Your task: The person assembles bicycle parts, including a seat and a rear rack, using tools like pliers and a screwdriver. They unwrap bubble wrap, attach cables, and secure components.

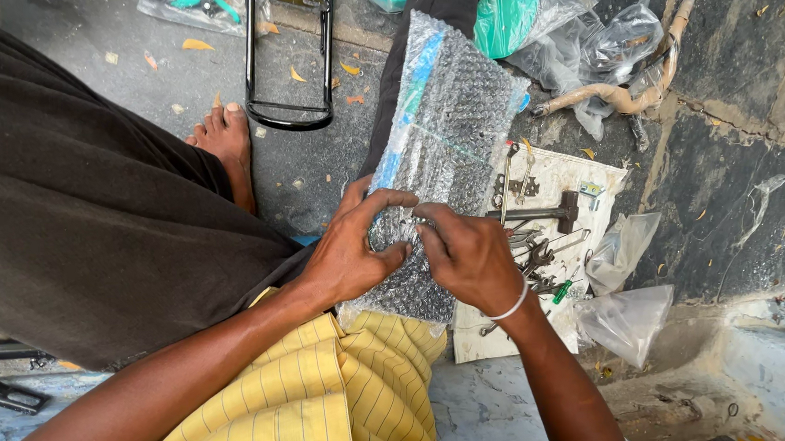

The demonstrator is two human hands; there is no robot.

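Looking down, I see my left hand [350, 249] clamped onto a long bubble-wrapped package [446, 130], thumb curled over the top and fingers pressing in from the side, so the wrap holds steady across my lap. My right hand [469, 257] meets it from the other side, fingertips pinched narrow on the plastic just beside the left thumb, as if working at a seam or tape there; I cannot tell exactly what the fingers catch. A white bangle [513, 305] circles that wrist.

The package runs away from both hands toward the top of the view, something blue showing through the bubbles, and its near end rests on yellow striped cloth [329, 391] below my wrists.

Just right of my right hand lies a white sheet [576, 173] laid on the stone floor [733, 144], keeping loose tools together and off the grit: a hammer [542, 212], a heap of wrenches [535, 258] and a green-handled screwdriver [561, 291]. Beyond the sheet sit empty clear plastic bags [626, 320].

To the left of my left hand hangs dark fabric, with a bare foot [228, 139] on the ground past it and a black metal frame [288, 62] farther off.
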